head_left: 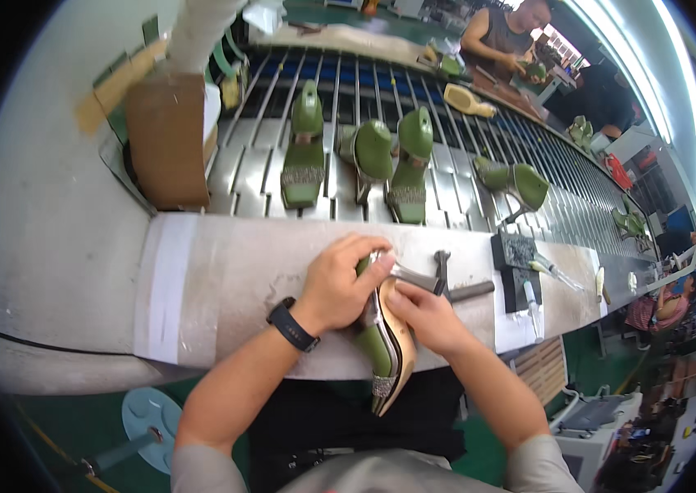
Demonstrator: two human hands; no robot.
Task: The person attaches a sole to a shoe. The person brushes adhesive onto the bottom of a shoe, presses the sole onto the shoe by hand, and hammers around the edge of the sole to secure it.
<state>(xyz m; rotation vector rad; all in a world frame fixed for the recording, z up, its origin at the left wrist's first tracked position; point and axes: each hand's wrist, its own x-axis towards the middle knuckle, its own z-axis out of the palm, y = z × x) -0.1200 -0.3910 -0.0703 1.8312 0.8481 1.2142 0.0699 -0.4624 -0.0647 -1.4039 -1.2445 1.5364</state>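
A high-heeled shoe [377, 349] with green and silver parts, a glittery band and a tan sole lies tilted over the bench's near edge, toe toward me, slim heel pointing right. My left hand [340, 283], with a dark watch on its wrist, is wrapped round the heel end. With its thumb against the tan sole, my right hand [426, 316] grips the shoe from the other side; its fingers are partly hidden. Just past the heel, a hammer [470, 291] rests on the bench.
Beyond the pale bench [233, 271] runs a slatted metal conveyor [266, 148] bearing several green shoes [304, 164]. Right of the hammer are a black block [516, 251] and a white-handled brush [532, 308]. A cardboard piece [165, 140] stands at left. Across the conveyor, a person [504, 41] handles a green shoe.
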